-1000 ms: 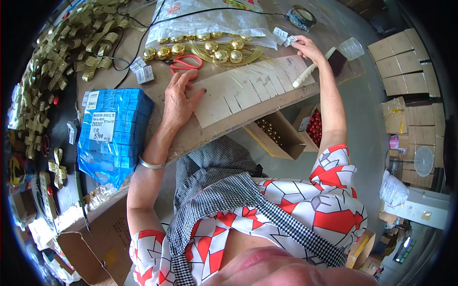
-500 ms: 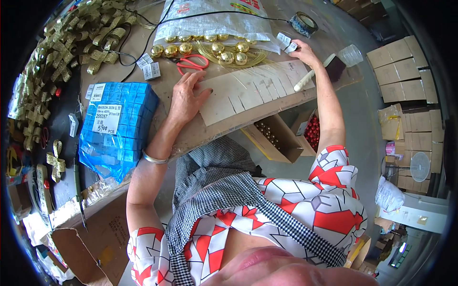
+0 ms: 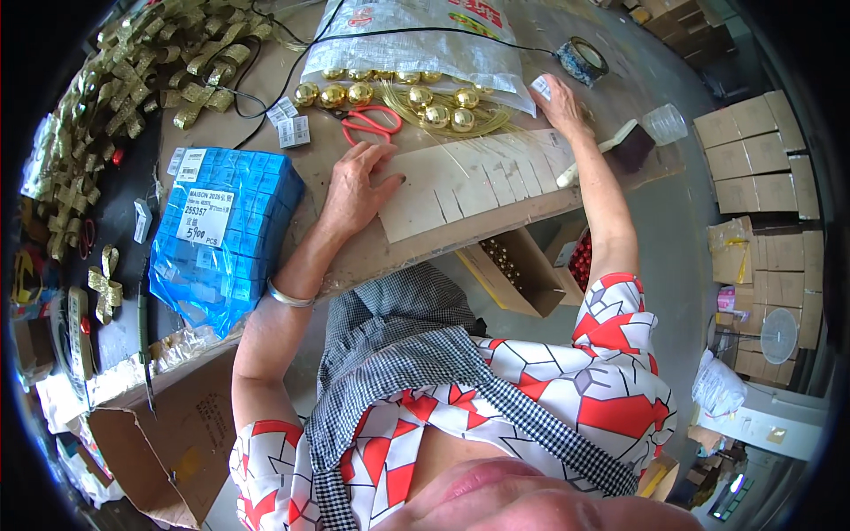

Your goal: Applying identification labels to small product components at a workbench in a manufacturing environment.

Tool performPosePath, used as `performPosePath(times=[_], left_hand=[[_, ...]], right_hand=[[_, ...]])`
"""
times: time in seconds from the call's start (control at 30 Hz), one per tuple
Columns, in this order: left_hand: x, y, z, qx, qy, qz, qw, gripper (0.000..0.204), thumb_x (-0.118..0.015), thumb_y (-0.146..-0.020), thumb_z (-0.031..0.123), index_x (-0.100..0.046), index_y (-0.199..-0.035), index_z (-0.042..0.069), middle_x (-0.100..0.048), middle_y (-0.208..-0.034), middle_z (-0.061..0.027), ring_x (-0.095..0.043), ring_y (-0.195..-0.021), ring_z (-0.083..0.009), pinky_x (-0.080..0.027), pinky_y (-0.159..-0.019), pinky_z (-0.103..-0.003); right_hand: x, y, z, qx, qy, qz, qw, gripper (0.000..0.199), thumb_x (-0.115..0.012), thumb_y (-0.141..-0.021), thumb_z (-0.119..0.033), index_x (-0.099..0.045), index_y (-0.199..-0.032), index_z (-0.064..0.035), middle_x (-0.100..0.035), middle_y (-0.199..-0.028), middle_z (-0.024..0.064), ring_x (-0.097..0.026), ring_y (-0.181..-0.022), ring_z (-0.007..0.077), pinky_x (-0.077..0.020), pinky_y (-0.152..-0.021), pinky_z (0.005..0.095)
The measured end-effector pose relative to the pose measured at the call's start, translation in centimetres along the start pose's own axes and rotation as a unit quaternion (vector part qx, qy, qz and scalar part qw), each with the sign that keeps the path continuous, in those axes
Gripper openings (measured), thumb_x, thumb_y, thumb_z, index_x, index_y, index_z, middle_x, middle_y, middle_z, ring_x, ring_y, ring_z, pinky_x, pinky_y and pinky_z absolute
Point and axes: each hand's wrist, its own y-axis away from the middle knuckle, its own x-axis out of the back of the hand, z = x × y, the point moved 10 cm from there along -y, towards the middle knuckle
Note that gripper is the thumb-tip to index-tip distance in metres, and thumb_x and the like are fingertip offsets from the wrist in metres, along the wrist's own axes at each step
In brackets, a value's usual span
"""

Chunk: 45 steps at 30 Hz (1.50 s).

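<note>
One blue plastic-wrapped package (image 3: 226,234), white-labelled, beside the flat left hand (image 3: 354,190)

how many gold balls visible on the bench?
8 gold balls show: four in a row by the mouth of the woven sack, four more among gold strands right of the red scissors. The sack may hide more.

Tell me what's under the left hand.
The left hand lies flat on pale cut card strips on the table. Whatever is beneath the palm is hidden.
</note>
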Motion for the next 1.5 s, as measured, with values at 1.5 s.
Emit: performPosePath(times=[1.5], left_hand=[[4.9,11.0,9.1,-0.155,-0.013,-0.082,0.984,0.025,-0.066,-0.069,0.014,-0.059,-0.092,0.005,-0.055,-0.103,-0.009,-0.053,-0.095,-0.0242,-0.042,-0.076,-0.037]], right_hand=[[10.8,5.0,-41.7,0.211,-0.475,-0.076,0.851,0.011,-0.061,-0.082,-0.013,-0.062,-0.085,-0.002,-0.061,-0.065,0.0041,-0.054,-0.051,0.0075,-0.0426,-0.045,0.0218]])
